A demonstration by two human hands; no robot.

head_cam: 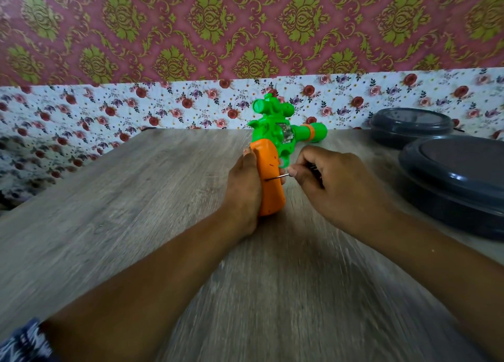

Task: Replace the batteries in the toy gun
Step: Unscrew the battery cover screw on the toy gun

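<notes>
A green toy gun [275, 128] with an orange grip [270, 176] stands on the wooden table [136, 198], barrel pointing right and away. My left hand [242, 187] grips the orange grip from the left side. My right hand [332, 181] pinches a small screwdriver [276, 177], whose thin metal shaft touches the side of the orange grip. The screwdriver's handle is mostly hidden inside my right fist. No batteries are in sight.
Two dark grey lidded containers stand at the right: one [409, 124] at the back, a larger one [458, 181] nearer, close to my right forearm. A floral cloth [81, 110] hangs behind the table's far edge.
</notes>
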